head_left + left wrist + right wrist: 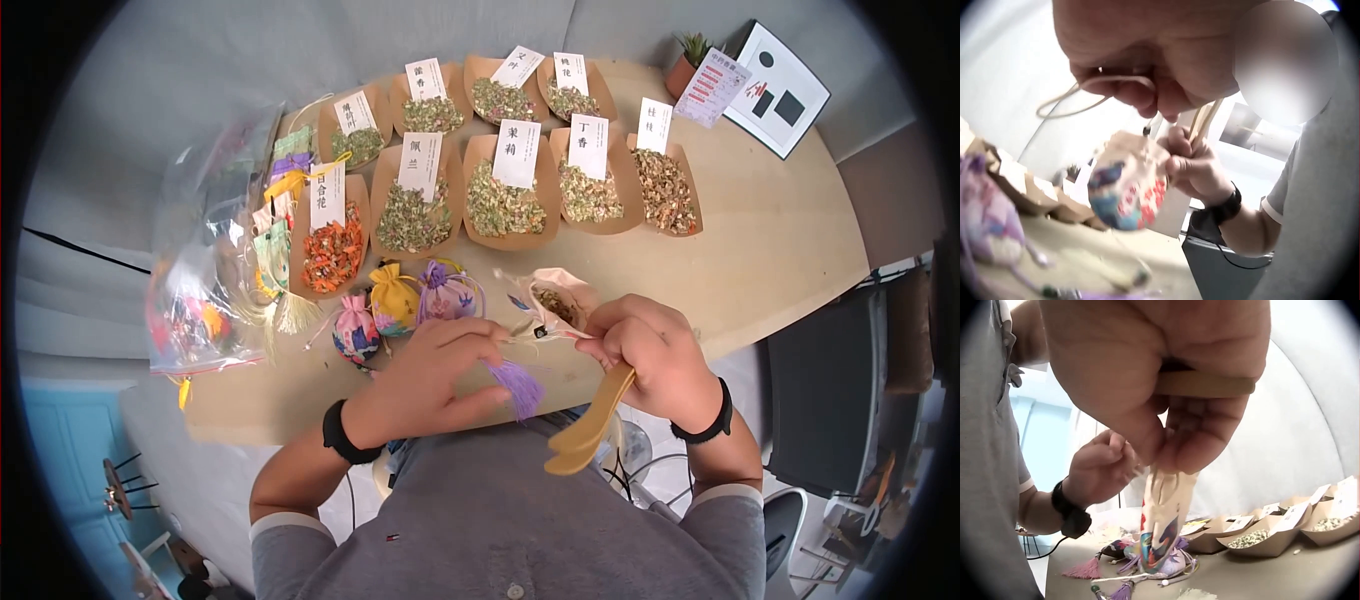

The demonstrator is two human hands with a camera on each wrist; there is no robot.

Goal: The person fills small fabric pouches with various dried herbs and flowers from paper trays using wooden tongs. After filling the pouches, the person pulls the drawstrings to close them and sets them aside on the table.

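A cream drawstring pouch (572,283) with a printed pattern stands with its mouth open, dried herbs showing inside. My right hand (650,352) pinches its rim between thumb and fingers. The same hand also holds wooden tongs (592,425), which point down toward my body. At the pouch's other side, my left hand (432,378) pinches the pouch's pale cord (1124,77), which loops out past the fingers in the left wrist view. A purple tassel (520,388) hangs below the left fingers.
Paper trays of dried herbs with label cards, such as the orange-petal tray (333,250), stand in two rows behind. Filled pink (355,328), yellow (394,300) and purple (447,292) pouches lie left of centre. A clear plastic bag (205,290) sits at far left, a potted plant (685,68) at back right.
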